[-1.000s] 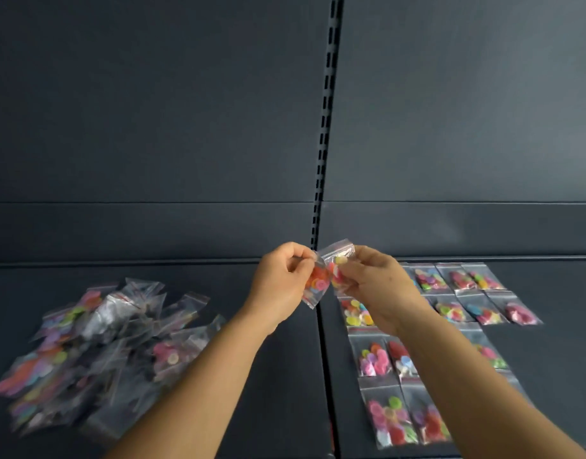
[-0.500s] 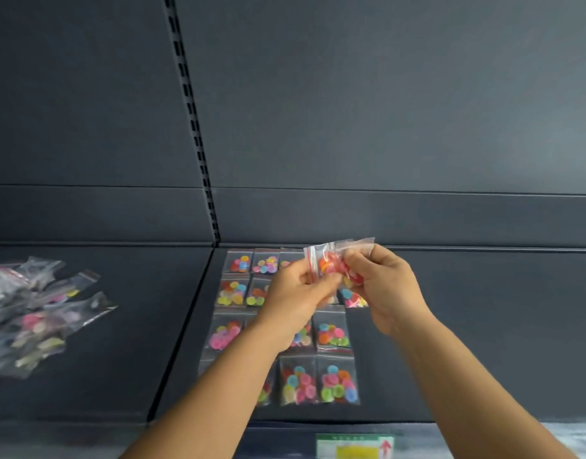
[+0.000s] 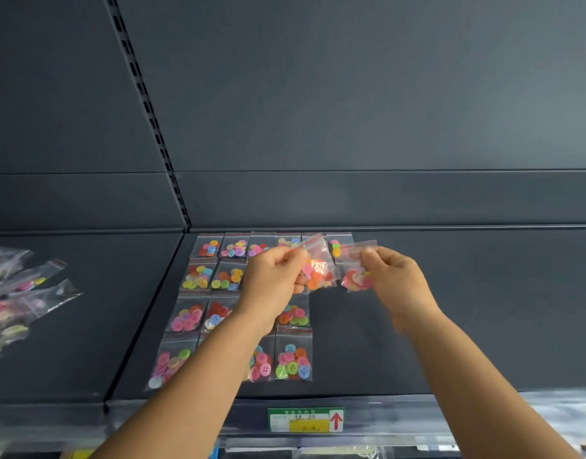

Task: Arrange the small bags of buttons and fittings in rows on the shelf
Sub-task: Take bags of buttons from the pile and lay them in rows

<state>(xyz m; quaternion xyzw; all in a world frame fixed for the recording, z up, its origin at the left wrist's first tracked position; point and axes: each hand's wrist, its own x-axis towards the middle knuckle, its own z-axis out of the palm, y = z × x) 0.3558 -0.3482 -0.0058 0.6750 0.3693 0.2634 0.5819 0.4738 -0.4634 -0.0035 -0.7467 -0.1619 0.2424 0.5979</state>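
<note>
Small clear zip bags of coloured buttons lie in rows on the dark shelf, left of its middle. My left hand pinches one bag of orange and pink buttons by its top edge, held above the rows. My right hand pinches a second bag just to the right, a small gap between the two bags. Both hang in the air over the shelf. My left forearm hides part of the front rows.
A loose pile of unsorted bags lies on the neighbouring shelf section at far left. A slotted upright divides the back panels. A green and yellow price label sits on the shelf's front rail. Bare shelf lies right of the rows.
The two bags, held together between both hands before, are now separated, one in each hand. My view has swung right, so the pile sits at the left edge.
</note>
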